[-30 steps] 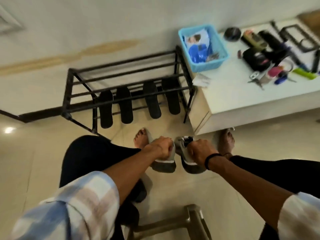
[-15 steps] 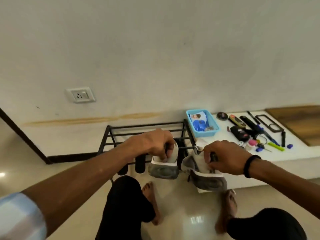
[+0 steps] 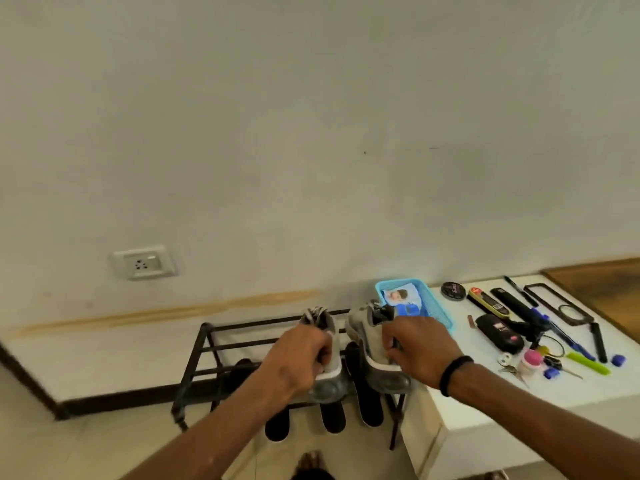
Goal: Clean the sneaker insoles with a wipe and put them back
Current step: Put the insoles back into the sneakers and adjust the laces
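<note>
Both arms reach forward over the black metal shoe rack [image 3: 207,348]. My left hand [image 3: 298,355] grips the heel of one grey sneaker [image 3: 327,388]. My right hand [image 3: 417,348] grips the collar of the other grey sneaker [image 3: 363,327]. The two shoes are held side by side above the rack, toes pointing to the wall. Several black insoles [image 3: 370,403] lean against the rack's lower bars beneath the shoes, partly hidden by them. A pack of wipes [image 3: 401,299] lies in the blue basket [image 3: 438,311] on the white counter.
The white counter [image 3: 485,389] at the right holds a shoe-polish tin [image 3: 453,291], brushes, pens, keys and small bottles. A wall socket [image 3: 143,262] sits at the left. My feet show on the tiled floor at the bottom edge.
I have lifted both sneakers from the floor between my feet up to the rack and carried them forward over it. The camera has tilted up toward the wall.
</note>
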